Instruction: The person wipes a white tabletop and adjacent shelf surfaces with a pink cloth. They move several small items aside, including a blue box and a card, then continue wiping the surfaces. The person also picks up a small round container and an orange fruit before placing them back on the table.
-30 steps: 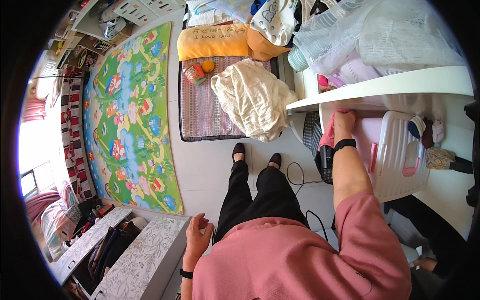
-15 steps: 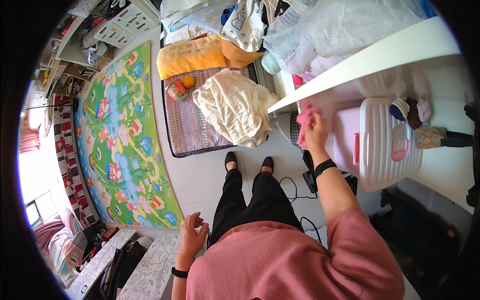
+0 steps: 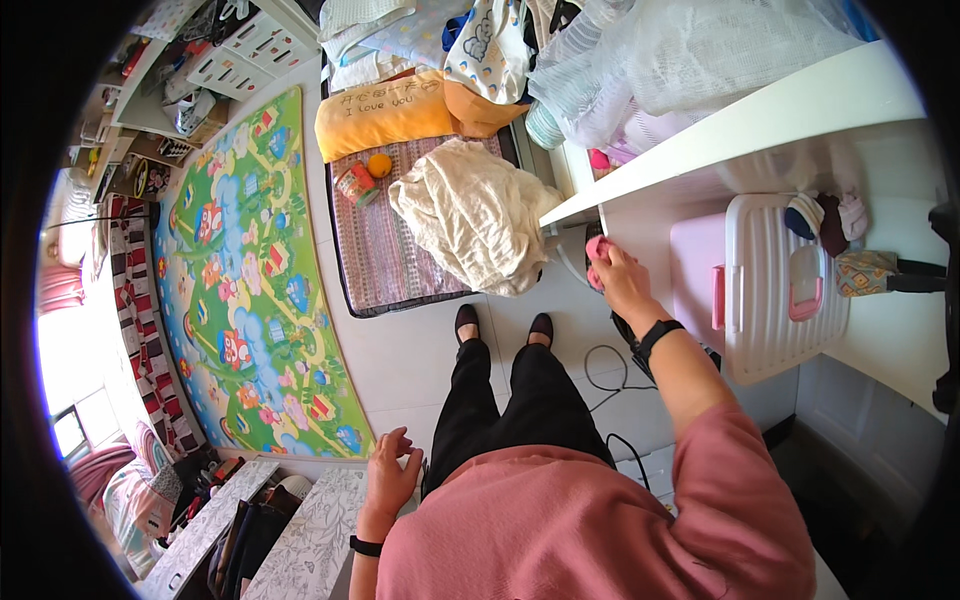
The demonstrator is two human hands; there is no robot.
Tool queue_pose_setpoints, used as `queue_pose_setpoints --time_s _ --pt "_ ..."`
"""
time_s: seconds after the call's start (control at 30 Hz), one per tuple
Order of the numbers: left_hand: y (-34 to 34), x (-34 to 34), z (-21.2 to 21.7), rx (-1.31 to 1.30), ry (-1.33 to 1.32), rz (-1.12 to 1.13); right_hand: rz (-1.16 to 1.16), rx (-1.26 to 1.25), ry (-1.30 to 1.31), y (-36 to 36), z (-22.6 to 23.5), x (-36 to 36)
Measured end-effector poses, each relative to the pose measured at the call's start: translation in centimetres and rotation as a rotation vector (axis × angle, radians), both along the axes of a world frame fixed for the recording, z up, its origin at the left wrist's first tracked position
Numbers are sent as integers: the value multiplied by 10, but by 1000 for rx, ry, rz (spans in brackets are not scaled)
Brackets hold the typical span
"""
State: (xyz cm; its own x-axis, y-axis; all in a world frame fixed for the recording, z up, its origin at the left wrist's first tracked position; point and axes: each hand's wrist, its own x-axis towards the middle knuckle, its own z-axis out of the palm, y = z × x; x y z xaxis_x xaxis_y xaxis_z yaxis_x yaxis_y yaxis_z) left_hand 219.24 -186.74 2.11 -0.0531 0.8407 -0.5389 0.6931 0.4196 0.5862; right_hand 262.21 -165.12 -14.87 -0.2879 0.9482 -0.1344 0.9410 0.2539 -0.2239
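Note:
My right hand [image 3: 622, 277] is closed on a small pink cloth [image 3: 594, 250], held at the front edge of the white desk [image 3: 760, 110], just left of a white slatted plastic bin [image 3: 775, 290] with a pink lid part. My left hand [image 3: 388, 475] hangs open at my side, fingers apart, next to a patterned grey-white cabinet top [image 3: 300, 530]. My black trousers and black shoes [image 3: 540, 326] show below me on the pale tiled floor.
A striped mat [image 3: 380, 250] carries a crumpled cream cloth [image 3: 470, 215], an orange cushion [image 3: 385, 110], a tin and an orange ball. A colourful play mat [image 3: 250, 280] lies to the left. Black cables [image 3: 610, 370] trail on the floor. Plastic bags pile on the desk.
My right hand with the pink cloth has drawn back from under the desk edge toward the left, and my head has tilted so the view shifted. My left hand stays by the cabinet.

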Motion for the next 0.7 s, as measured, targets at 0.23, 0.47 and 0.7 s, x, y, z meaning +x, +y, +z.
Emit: queue_pose_setpoints --time_s 0.23,0.47,0.7 --pt "-1 5 -5 10 -1 -21 -44 -77 -133 47 25 -7" --pt "-12 11 -8 32 -7 3 -130 -155 -229 -1 8 -7" --pt "-54 13 -9 60 -38 15 -130 -549 -428 -97 45 31"
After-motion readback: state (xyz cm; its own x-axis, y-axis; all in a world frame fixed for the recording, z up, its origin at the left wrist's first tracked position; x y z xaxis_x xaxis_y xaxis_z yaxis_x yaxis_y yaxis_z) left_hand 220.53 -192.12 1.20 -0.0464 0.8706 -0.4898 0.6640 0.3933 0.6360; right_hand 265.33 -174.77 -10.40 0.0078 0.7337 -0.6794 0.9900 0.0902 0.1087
